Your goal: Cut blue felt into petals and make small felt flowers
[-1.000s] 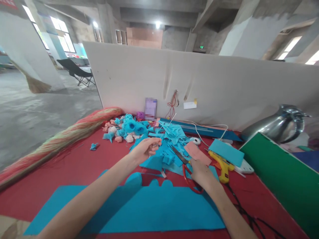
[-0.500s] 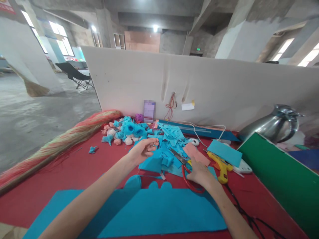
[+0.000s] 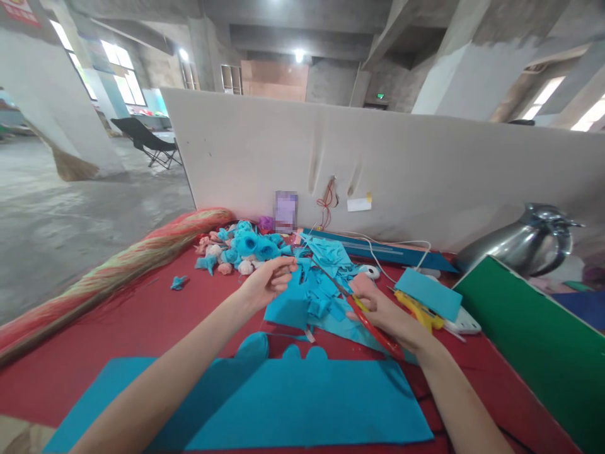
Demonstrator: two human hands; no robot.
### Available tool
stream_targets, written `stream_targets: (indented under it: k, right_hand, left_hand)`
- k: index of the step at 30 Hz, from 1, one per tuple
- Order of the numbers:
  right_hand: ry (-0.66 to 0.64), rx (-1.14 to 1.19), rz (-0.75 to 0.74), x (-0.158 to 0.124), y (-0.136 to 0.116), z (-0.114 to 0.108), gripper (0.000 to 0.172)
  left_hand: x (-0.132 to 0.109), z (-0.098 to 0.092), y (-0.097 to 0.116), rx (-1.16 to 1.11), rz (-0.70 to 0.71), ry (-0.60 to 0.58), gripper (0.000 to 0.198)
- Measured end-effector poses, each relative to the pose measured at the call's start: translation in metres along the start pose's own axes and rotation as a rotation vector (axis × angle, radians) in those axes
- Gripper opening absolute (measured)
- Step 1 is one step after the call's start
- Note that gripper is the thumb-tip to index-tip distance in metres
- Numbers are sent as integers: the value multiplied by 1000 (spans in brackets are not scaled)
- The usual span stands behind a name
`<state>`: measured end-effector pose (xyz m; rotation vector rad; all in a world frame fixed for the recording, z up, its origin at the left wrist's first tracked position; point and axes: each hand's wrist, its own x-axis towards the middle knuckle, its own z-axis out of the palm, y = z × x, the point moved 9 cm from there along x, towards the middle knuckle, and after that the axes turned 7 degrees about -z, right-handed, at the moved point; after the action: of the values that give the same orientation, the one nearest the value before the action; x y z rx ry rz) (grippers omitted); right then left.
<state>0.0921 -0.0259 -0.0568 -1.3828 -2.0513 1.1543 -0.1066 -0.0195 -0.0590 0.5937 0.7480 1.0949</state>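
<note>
My left hand point(image 3: 269, 284) is pinched over the heap of blue felt scraps point(image 3: 314, 287), holding something thin that I cannot make out. My right hand point(image 3: 382, 309) grips red-handled scissors point(image 3: 373, 325), lifted off the table with the blades pointing up and left toward my left hand. A large blue felt sheet point(image 3: 283, 403) with a scalloped top edge lies in front of me on the red table point(image 3: 155, 315).
A pile of small blue and pink felt flowers point(image 3: 241, 249) lies at the back left. A yellow glue gun point(image 3: 418, 309) and a blue felt rectangle point(image 3: 428, 293) lie right of my hand. A green board point(image 3: 534, 340), a metal kettle point(image 3: 524, 236) and a broom point(image 3: 108, 271) flank the table.
My right hand has picked the scissors up from the table and raised them toward my left hand. My left hand has stayed over the scraps.
</note>
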Motion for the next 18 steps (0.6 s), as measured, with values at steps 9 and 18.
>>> stream_targets:
  k: [9, 18]
  right_hand:
    - [-99, 271, -63, 1, -29, 31, 42]
    - [-13, 38, -127, -8, -17, 37, 26]
  left_hand:
    - [2, -6, 1, 10, 11, 72, 14]
    - [-3, 4, 7, 54, 48, 34, 12]
